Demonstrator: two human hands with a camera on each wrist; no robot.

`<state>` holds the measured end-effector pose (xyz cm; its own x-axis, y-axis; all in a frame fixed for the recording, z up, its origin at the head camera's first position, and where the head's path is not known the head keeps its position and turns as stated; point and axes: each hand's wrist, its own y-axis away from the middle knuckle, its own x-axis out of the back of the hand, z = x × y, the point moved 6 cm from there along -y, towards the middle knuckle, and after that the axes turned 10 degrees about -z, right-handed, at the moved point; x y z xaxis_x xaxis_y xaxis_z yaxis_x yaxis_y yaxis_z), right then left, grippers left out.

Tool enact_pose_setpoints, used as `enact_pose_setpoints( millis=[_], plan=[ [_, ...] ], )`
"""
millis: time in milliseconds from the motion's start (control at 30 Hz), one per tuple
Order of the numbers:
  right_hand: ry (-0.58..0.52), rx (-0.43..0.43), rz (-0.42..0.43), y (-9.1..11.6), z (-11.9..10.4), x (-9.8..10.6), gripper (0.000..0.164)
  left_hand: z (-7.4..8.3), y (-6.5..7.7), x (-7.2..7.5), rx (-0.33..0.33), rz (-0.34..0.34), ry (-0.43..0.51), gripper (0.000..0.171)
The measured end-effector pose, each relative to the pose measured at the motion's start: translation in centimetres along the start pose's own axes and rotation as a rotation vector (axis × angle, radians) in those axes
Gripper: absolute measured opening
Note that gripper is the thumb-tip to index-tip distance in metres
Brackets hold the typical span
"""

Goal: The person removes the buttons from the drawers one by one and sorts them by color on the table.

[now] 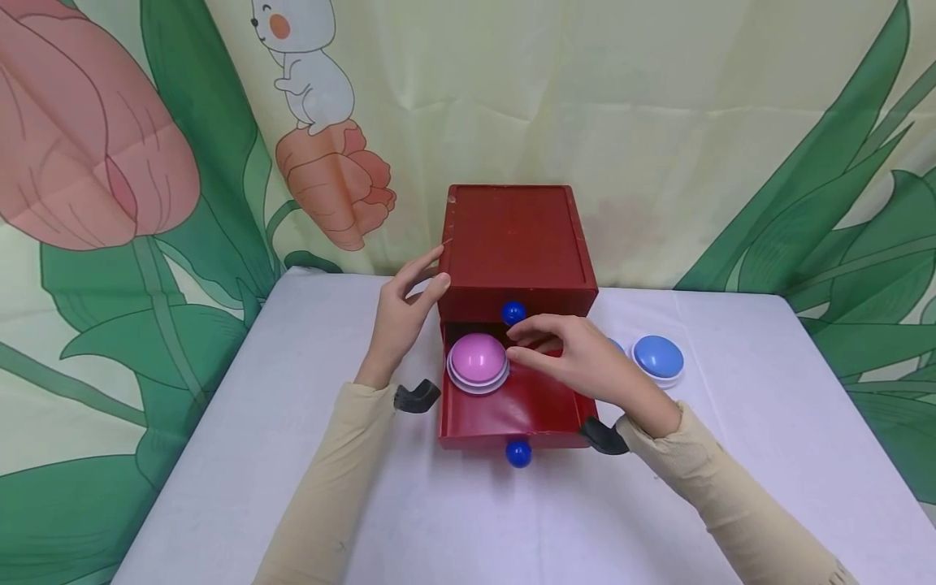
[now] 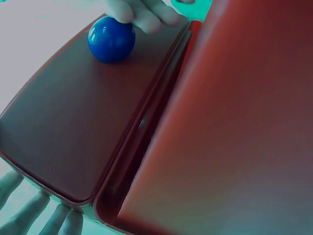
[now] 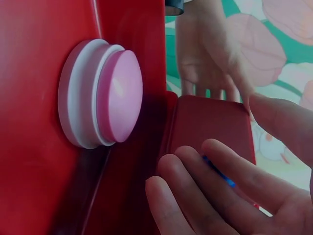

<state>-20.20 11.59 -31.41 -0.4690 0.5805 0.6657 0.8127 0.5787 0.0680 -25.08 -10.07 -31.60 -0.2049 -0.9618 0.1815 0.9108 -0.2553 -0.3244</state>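
A red two-drawer box (image 1: 512,236) stands on the table, its lower drawer (image 1: 497,422) pulled out. Inside that drawer, at the left, sits a pink dome-topped button (image 1: 478,358) on a white base. My right hand (image 1: 566,353) hovers above the drawer, just right of the button, fingers loosely bent; in the right wrist view a gap separates the fingers from the pink button (image 3: 122,95). Against the box's left side my left hand (image 1: 400,317) rests with fairly straight fingers. A blue knob (image 1: 514,313) on the upper drawer is close to my right fingertips.
On the table right of the box lies a blue dome-topped button (image 1: 659,357) with a white base. Another blue one (image 1: 615,345) is mostly hidden behind my right hand. The lower drawer's blue knob (image 1: 518,453) sticks out forward. A printed curtain (image 1: 585,122) hangs behind.
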Motion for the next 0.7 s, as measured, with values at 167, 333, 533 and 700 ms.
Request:
enact_pose_setpoints(
  millis=[167, 333, 533, 700],
  plan=[
    [0.019, -0.015, -0.026, -0.4, 0.3, -0.3, 0.042, 0.0, 0.0, 0.0, 0.000, 0.000, 0.006, 0.046],
    [0.044, -0.019, -0.066, -0.7, 0.4, -0.6, 0.046, 0.0, 0.0, 0.0, -0.002, 0.002, 0.004, 0.046],
    [0.085, 0.005, -0.149, -1.1, 0.6, -1.2, 0.053, 0.0, 0.0, 0.1, -0.003, -0.003, 0.004, 0.046],
    [0.129, 0.031, -0.206, -1.4, 0.8, -1.4, 0.058, -0.1, 0.1, 0.0, 0.010, -0.009, 0.004, 0.047]
  ],
)
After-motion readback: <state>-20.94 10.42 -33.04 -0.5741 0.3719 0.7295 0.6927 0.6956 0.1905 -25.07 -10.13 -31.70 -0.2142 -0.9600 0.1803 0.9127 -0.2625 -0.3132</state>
